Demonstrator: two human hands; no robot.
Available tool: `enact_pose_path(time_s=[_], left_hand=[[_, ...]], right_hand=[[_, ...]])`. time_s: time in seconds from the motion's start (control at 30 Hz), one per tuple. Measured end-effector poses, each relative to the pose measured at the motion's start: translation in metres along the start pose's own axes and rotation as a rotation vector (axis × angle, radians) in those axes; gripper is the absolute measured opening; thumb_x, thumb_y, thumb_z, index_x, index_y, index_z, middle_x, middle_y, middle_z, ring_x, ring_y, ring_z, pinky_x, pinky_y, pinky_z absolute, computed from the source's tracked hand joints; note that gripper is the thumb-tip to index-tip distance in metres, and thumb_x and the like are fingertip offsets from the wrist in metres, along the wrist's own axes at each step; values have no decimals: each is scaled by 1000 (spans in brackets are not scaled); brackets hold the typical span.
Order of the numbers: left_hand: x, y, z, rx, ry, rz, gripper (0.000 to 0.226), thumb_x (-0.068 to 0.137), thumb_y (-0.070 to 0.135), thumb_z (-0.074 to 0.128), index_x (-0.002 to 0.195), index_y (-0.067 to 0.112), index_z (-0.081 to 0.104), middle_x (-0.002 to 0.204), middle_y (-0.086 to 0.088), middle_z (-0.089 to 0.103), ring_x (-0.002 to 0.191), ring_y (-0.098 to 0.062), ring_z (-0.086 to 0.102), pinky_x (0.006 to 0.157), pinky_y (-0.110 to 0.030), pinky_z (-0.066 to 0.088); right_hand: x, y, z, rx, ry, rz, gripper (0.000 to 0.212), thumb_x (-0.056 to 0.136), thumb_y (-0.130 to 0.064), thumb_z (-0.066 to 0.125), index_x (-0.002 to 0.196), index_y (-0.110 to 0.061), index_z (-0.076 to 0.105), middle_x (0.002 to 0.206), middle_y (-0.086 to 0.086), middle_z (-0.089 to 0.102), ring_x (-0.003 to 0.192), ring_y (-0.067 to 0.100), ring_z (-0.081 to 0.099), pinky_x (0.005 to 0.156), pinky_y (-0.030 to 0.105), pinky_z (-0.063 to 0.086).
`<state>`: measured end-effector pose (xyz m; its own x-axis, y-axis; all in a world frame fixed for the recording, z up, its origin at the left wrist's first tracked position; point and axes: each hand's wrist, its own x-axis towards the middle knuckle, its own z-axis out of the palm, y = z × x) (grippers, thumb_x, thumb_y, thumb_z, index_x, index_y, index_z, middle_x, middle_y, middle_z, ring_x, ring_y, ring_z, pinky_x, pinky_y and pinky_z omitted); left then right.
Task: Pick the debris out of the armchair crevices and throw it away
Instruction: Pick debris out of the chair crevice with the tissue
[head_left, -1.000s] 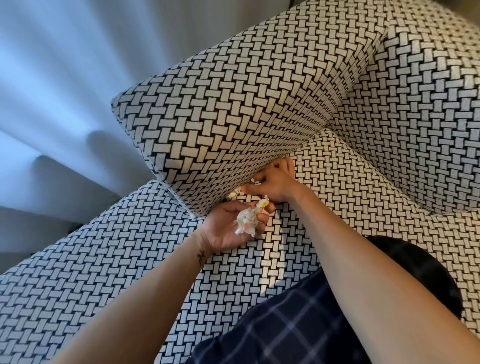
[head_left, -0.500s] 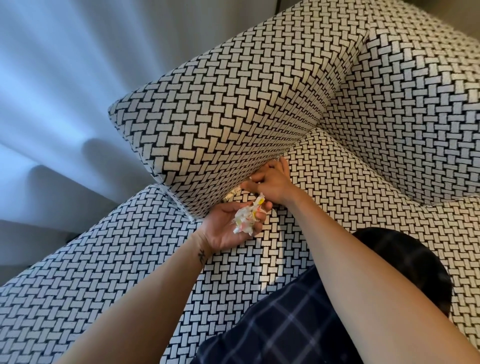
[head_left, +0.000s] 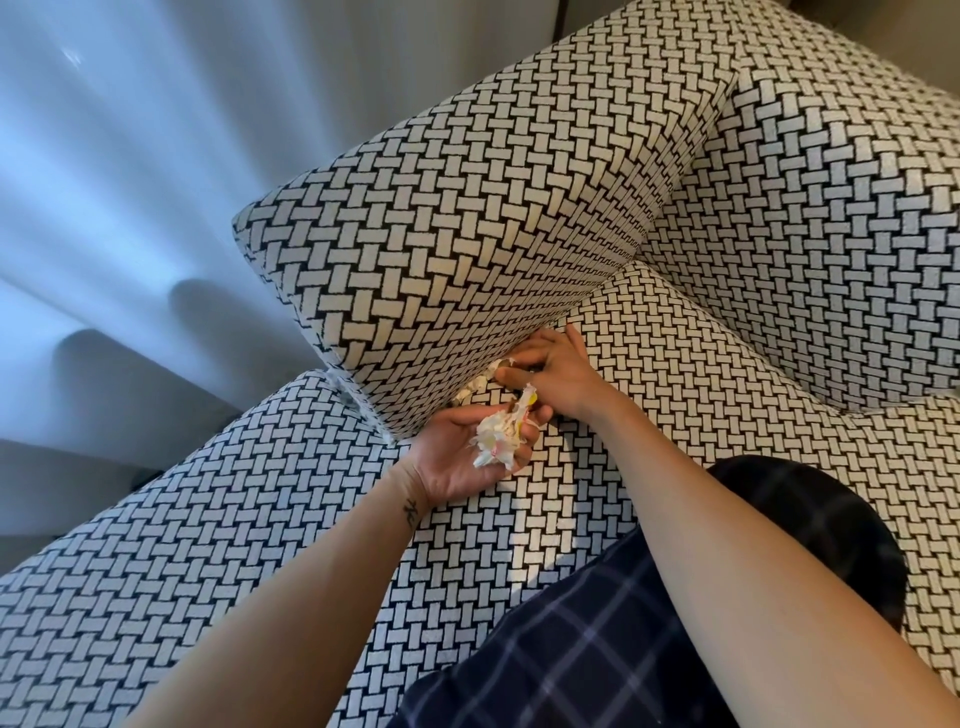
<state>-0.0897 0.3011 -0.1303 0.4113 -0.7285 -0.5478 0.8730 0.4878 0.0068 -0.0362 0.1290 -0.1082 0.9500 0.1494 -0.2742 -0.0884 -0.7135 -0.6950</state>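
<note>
My left hand (head_left: 457, 457) lies palm up on the seat cushion (head_left: 701, 415) of the black-and-white woven armchair, cupping a wad of torn white paper scraps (head_left: 498, 439) with yellow and pink bits. My right hand (head_left: 556, 376) rests just above it at the crevice where the armrest (head_left: 467, 234) meets the seat, its fingertips pinched on a small pale scrap (head_left: 503, 364). More pale scraps (head_left: 470, 389) show in the crevice to the left of the fingers. How far the crevice debris extends is hidden by the armrest.
The armchair backrest (head_left: 831, 208) rises at the right. A pale curtain (head_left: 130, 182) hangs at the left beyond the armrest. My dark plaid clothing (head_left: 597, 649) fills the bottom middle.
My right hand's fingers have drawn out of the crevice slightly with a scrap. The left hand has stayed below it holding the paper wad. The camera has shifted a little.
</note>
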Motion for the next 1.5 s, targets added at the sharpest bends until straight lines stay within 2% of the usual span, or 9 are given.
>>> enact_pose_path(time_s=[0.27,0.4,0.5,0.63,0.73,0.83,1.2,1.4,1.5], left_hand=[[3,0,-3,6,5,-1,38,96,7,45,131,-7,51,119,-21,59,94,-26,59,84,-35,49],[5,0,-4,-11,7,-8,37,98,8,44,129,-8,53,118,-22,60,93,-27,60,83,-36,51],[4,2,-4,-2,3,5,36,98,8,44,127,-9,57,118,-22,60,92,-27,60,83,-35,50],[4,0,-2,-2,19,3,36,97,8,45,124,-10,60,117,-23,59,91,-28,60,82,-37,52],[3,1,-1,-26,17,3,37,98,9,43,127,-9,57,118,-24,58,92,-28,60,81,-38,53],[2,-1,-1,-23,28,2,39,94,6,45,129,-9,55,119,-25,58,92,-29,60,81,-37,52],[2,0,-2,-33,5,-25,44,90,-1,53,133,-5,50,121,-26,58,96,-29,58,88,-34,45],[0,1,-2,-54,-13,-43,39,96,3,48,132,-9,54,123,-24,60,96,-30,60,85,-37,52],[0,1,-1,18,-45,-19,38,95,2,55,131,-9,57,124,-22,60,99,-27,60,91,-34,49]], right_hand=[[9,-5,2,-173,-75,40,37,85,-56,71,113,-33,76,135,-6,55,150,19,16,121,39,-16],[14,-14,0,-206,-115,125,33,79,-63,74,69,-34,62,126,-1,45,147,24,10,121,43,-12],[15,-19,2,-203,-121,160,43,78,-61,77,59,-32,51,122,2,42,145,26,10,122,44,-7],[11,-8,7,-116,-24,64,29,79,-61,74,72,-33,72,121,-2,56,146,23,13,120,40,-17],[10,-3,11,-48,43,-1,17,82,-57,73,77,-41,74,113,-6,65,146,22,18,120,38,-19],[9,1,11,-5,62,-24,28,83,-54,73,99,-33,81,108,-8,65,145,20,19,118,35,-20],[5,4,11,65,106,-47,29,84,-47,76,93,-20,83,104,-7,65,137,15,30,118,32,-17],[-3,4,-5,256,81,0,14,87,-42,76,86,-29,80,110,-9,68,117,4,54,126,41,0],[-14,-4,-10,396,42,20,14,89,-33,76,94,-21,82,106,-8,70,101,-2,61,109,30,35]])
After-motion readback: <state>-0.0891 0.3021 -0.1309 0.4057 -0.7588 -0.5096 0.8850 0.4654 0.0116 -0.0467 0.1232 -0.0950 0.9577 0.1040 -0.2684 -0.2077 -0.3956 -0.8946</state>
